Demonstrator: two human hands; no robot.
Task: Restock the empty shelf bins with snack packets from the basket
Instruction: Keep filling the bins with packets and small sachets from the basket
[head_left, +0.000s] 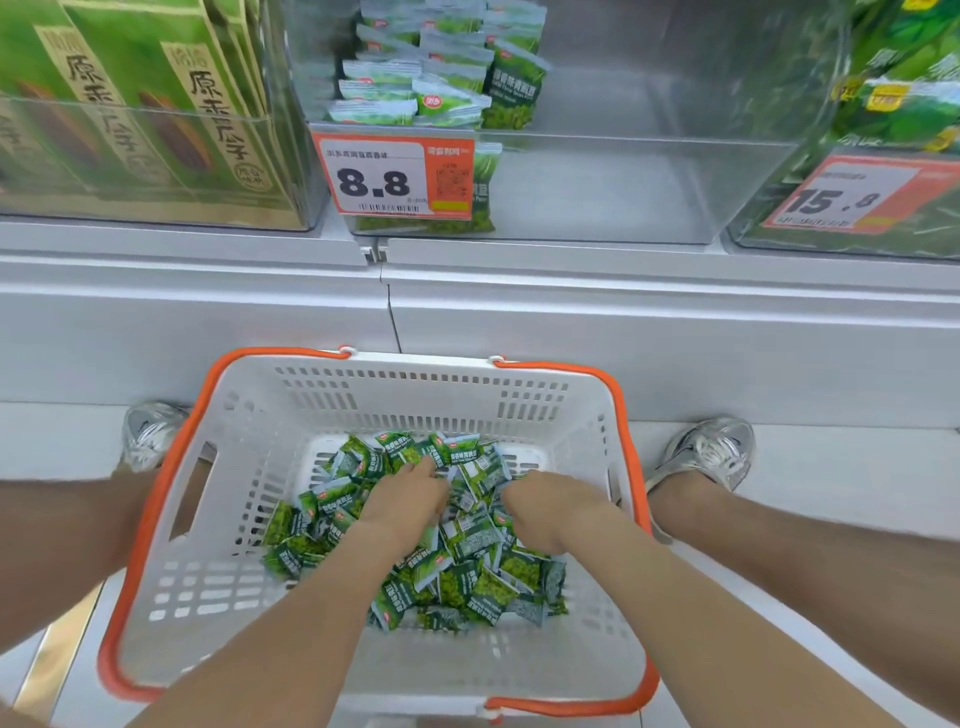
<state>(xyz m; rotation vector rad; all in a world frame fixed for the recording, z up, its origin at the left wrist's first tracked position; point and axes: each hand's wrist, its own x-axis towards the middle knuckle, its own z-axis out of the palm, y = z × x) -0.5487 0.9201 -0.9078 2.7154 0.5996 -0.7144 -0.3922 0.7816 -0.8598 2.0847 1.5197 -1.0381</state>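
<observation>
Green snack packets (467, 571) are heaped in the white plastic basket (322, 400), the clear shelf bin (649, 197) barely stocked; left hand (410, 493) and right hand (545, 512) are buried, grasp unclear.

Left forearm (311, 597) and right forearm (675, 597) reached forward and down, converging. Left hand (410, 493) lay palm down, fingers extended forward, tips dipped. Right hand (545, 506) lay palm down just beside it, fingers curled under; grip not discernible.

The basket (249, 519) is white with slotted walls and orange handles, and its snack packets (467, 571) are green and white. At eleven o'clock, the price tag (384, 176) is orange and white with black digits.
</observation>
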